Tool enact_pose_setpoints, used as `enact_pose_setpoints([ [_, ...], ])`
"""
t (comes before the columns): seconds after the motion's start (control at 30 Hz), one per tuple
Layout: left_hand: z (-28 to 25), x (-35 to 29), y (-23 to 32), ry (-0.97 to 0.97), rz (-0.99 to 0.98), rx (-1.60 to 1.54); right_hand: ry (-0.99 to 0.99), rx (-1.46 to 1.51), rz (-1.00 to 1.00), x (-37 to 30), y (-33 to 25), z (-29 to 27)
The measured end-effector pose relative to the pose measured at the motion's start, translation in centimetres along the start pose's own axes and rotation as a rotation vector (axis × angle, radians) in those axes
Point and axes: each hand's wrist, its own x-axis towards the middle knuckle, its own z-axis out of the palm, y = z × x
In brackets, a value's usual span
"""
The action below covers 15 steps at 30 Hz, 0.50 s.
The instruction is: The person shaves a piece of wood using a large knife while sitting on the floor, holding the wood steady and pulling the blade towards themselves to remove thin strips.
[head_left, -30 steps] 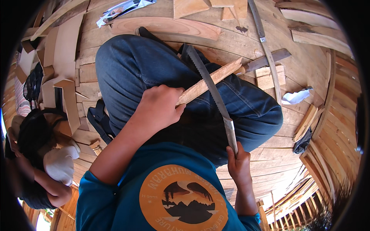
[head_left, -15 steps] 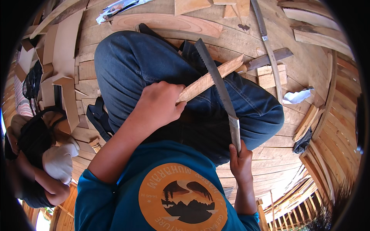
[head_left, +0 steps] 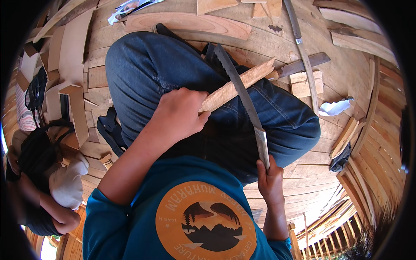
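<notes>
My left hand [head_left: 183,112] is closed round the near end of a rough strip of wood [head_left: 229,91], which slants up to the right over my crossed legs. In my right hand [head_left: 271,180] is the handle of a hand saw [head_left: 238,82]. Its dark toothed blade lies across the wood, a little right of the strip's middle, and points up and left. Whether the teeth have cut into the wood I cannot tell. Just past the strip's far end lies a machete [head_left: 301,66] with a wooden handle.
Beyond my right knee are a long blade with a dark grip [head_left: 305,65], a small wood block [head_left: 300,89] and crumpled white paper [head_left: 334,107]. A curved board [head_left: 186,25] lies ahead. Open cardboard [head_left: 65,65] and another person [head_left: 56,190] are at left.
The saw has shifted slightly up and left along its stroke, together with my right hand. My left hand and the wood strip have hardly moved.
</notes>
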Motion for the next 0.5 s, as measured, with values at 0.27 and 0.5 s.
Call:
enact_pose_setpoints([
  [0.27, 0.3, -0.2, 0.3, 0.009, 0.011, 0.026, -0.003, -0.052, -0.012, 0.6, -1.3, -0.4],
  [0.5, 1.6, -1.2, 1.8, 0.053, 0.073, 0.166, 0.058, -0.080, -0.122, 3.7, -4.2, -0.2],
])
